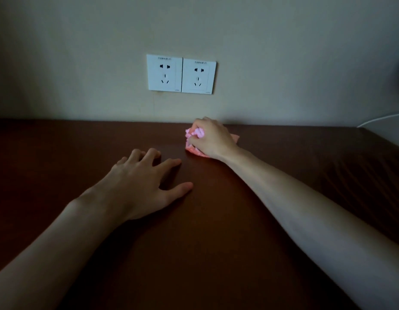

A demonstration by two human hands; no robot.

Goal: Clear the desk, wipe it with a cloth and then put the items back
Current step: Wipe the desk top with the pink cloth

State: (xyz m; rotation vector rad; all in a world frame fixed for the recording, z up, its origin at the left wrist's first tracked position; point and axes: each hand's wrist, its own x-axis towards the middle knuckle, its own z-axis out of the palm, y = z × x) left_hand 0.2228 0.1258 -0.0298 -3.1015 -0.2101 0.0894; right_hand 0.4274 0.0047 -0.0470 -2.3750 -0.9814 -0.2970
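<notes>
A dark brown wooden desk (59, 153) fills the lower view and meets a pale wall at the back. My right hand (213, 139) grips a bunched pink cloth (197, 133) and holds it down on the desk close to the wall, right of centre. Part of the cloth is hidden under the palm. My left hand (144, 182) rests flat on the desk nearer to me, fingers spread, holding nothing. The two hands are apart.
Two white wall sockets (181, 74) sit side by side above the desk's back edge. A white cable (382, 118) runs down at the far right, where the desk's right edge (386, 139) angles toward me.
</notes>
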